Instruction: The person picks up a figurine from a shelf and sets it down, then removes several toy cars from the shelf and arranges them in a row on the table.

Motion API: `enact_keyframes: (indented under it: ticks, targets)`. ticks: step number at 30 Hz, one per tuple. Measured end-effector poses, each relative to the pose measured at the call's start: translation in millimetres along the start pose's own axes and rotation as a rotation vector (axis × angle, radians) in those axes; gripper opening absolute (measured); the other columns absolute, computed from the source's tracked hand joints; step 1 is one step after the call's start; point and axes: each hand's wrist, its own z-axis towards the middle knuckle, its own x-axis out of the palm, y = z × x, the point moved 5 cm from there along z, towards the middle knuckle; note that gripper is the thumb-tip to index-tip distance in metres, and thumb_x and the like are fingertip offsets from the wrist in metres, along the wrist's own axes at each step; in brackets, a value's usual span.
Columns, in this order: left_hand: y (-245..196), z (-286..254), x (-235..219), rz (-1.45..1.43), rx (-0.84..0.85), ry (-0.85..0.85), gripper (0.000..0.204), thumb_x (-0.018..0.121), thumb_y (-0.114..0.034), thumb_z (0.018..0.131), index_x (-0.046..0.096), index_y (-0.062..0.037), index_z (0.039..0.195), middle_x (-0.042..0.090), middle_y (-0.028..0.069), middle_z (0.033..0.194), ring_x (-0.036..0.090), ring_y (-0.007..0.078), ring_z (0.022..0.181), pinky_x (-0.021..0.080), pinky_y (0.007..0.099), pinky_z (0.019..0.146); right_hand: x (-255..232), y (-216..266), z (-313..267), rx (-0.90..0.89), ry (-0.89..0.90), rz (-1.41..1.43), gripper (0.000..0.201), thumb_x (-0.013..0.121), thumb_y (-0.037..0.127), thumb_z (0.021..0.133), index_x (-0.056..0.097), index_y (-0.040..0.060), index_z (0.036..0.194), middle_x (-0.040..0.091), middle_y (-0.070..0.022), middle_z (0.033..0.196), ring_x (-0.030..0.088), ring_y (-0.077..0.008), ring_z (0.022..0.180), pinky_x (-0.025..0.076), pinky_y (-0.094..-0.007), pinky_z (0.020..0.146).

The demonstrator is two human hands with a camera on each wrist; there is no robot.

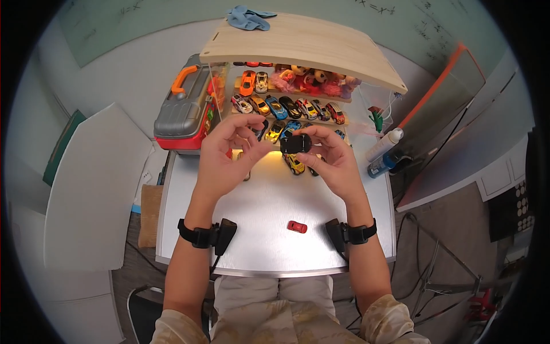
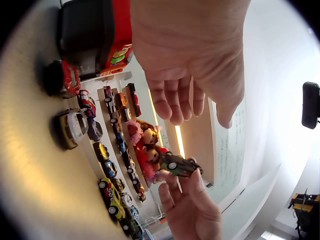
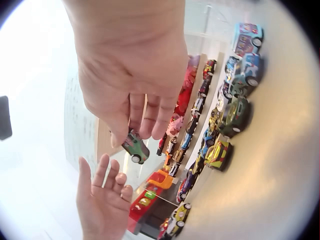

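Note:
My right hand [image 1: 334, 160] pinches a small dark green toy car [image 3: 136, 148] between thumb and fingers, held up in front of the shelves. Its black underside faces the head camera. Just left of it my left hand [image 1: 229, 155] is raised, fingers loosely bent with nothing in them; in the left wrist view a gap shows between that hand and the car. Nearer to me, a red toy car [image 1: 297, 227] lies on the silver table [image 1: 258, 246]. Rows of toy cars stand behind the hands, among them a yellow car [image 1: 294, 165] on the tabletop.
A tiered display case with a wooden top [image 1: 303, 40] holds cars and dolls [image 1: 312, 79]; a blue cloth [image 1: 250, 18] lies on it. To its left stands a grey-and-red toolbox [image 1: 183, 112]. A white spray bottle [image 1: 385, 144] and a blue can [image 1: 381, 165] stand at the right edge.

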Motion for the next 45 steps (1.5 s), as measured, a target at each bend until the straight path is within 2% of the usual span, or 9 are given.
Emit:
enact_keyframes:
  ticks: [2, 6, 13, 22, 26, 32, 35, 41, 45]
  targets:
    - [0.1, -0.7, -9.0, -0.106, 0.001, -0.094, 0.029, 0.064, -0.012, 0.103, 0.062, 0.0028, 0.128, 0.067, 0.0031, 0.104, 0.06, 0.0071, 0.083, 0.05, 0.0221, 0.071, 11.0, 8.9, 3.7, -0.059, 0.071, -0.296, 0.038, 0.073, -0.002, 0.09, 0.065, 0.0072, 0.125, 0.07, -0.0082, 0.116, 0.068, -0.0175, 0.111, 0.056, -0.0302, 0.09]
    - [0.8, 0.4, -22.8, -0.213, 0.017, -0.19, 0.023, 0.06, -0.015, 0.106, 0.064, 0.0007, 0.123, 0.067, 0.0033, 0.1, 0.059, 0.0057, 0.076, 0.048, 0.0215, 0.066, 41.3, 27.5, 12.9, -0.293, 0.305, -0.964, 0.033, 0.074, 0.003, 0.086, 0.068, 0.0087, 0.117, 0.071, -0.0095, 0.113, 0.069, -0.0251, 0.106, 0.058, -0.0362, 0.087]
    - [-1.9, -0.1, -27.0, -0.302, -0.003, -0.197, 0.023, 0.063, -0.018, 0.105, 0.066, -0.0009, 0.12, 0.067, 0.0014, 0.099, 0.059, 0.004, 0.075, 0.048, 0.02, 0.065, 75.6, 20.0, 17.0, -0.455, 0.53, -1.246, 0.028, 0.063, 0.001, 0.086, 0.069, 0.01, 0.113, 0.07, -0.0054, 0.107, 0.069, -0.026, 0.105, 0.058, -0.0385, 0.084]
    - [-2.1, 0.0, -33.0, -0.333, 0.01, -0.198, 0.024, 0.065, -0.02, 0.104, 0.066, -0.001, 0.119, 0.068, 0.0011, 0.091, 0.058, 0.0032, 0.071, 0.046, 0.0187, 0.062, 69.9, 31.4, 10.2, -0.481, 0.433, -1.384, 0.03, 0.063, 0.0, 0.084, 0.068, 0.0072, 0.113, 0.068, -0.0063, 0.111, 0.069, -0.0241, 0.104, 0.059, -0.0377, 0.081]
    - [-1.5, 0.5, -34.6, -0.343, 0.001, -0.215, 0.024, 0.065, -0.02, 0.104, 0.066, -0.0005, 0.118, 0.067, 0.0006, 0.088, 0.057, 0.0031, 0.069, 0.045, 0.0189, 0.061, 87.5, 14.2, -13.2, -0.466, 0.621, -1.332, 0.032, 0.064, 0.0, 0.083, 0.068, 0.0065, 0.114, 0.065, -0.0079, 0.115, 0.068, -0.0253, 0.106, 0.06, -0.0385, 0.084]
    - [-4.5, 0.4, -35.1, -0.361, -0.008, -0.228, 0.024, 0.065, -0.02, 0.104, 0.066, 0.0002, 0.117, 0.065, -0.0007, 0.085, 0.055, 0.0029, 0.067, 0.043, 0.0191, 0.059, 89.4, 8.0, -29.7, -0.316, 0.674, -1.258, 0.04, 0.065, 0.0, 0.083, 0.067, 0.0052, 0.123, 0.06, -0.0116, 0.131, 0.067, -0.0288, 0.112, 0.059, -0.0391, 0.088]
    - [-3.8, 0.7, -35.7, -0.368, -0.006, -0.233, 0.024, 0.065, -0.02, 0.104, 0.066, 0.0002, 0.117, 0.066, -0.0006, 0.085, 0.055, 0.0028, 0.066, 0.043, 0.0191, 0.059, 78.5, 14.9, -27.0, -0.095, 0.471, -1.113, 0.041, 0.07, 0.002, 0.086, 0.064, 0.0036, 0.126, 0.059, -0.014, 0.136, 0.066, -0.0327, 0.112, 0.058, -0.0402, 0.09]
    - [-2.6, 1.4, -35.2, -0.358, -0.009, -0.234, 0.024, 0.066, -0.021, 0.104, 0.067, 0.0, 0.116, 0.067, 0.0006, 0.086, 0.056, 0.0028, 0.066, 0.043, 0.0191, 0.058, 74.3, 1.6, -19.0, 0.012, 0.404, -0.821, 0.058, 0.084, 0.015, 0.083, 0.058, 0.0016, 0.132, 0.06, -0.0184, 0.132, 0.068, -0.034, 0.107, 0.056, -0.041, 0.091]
    - [3.9, 1.5, -37.8, -0.383, 0.006, -0.225, 0.025, 0.066, -0.021, 0.104, 0.067, 0.0001, 0.117, 0.068, 0.0015, 0.089, 0.056, 0.003, 0.065, 0.044, 0.019, 0.057, 73.4, -11.3, -9.5, 0.088, 0.423, -0.885, 0.063, 0.086, 0.017, 0.08, 0.057, 0.0012, 0.133, 0.062, -0.0179, 0.125, 0.068, -0.0329, 0.105, 0.056, -0.0406, 0.09]
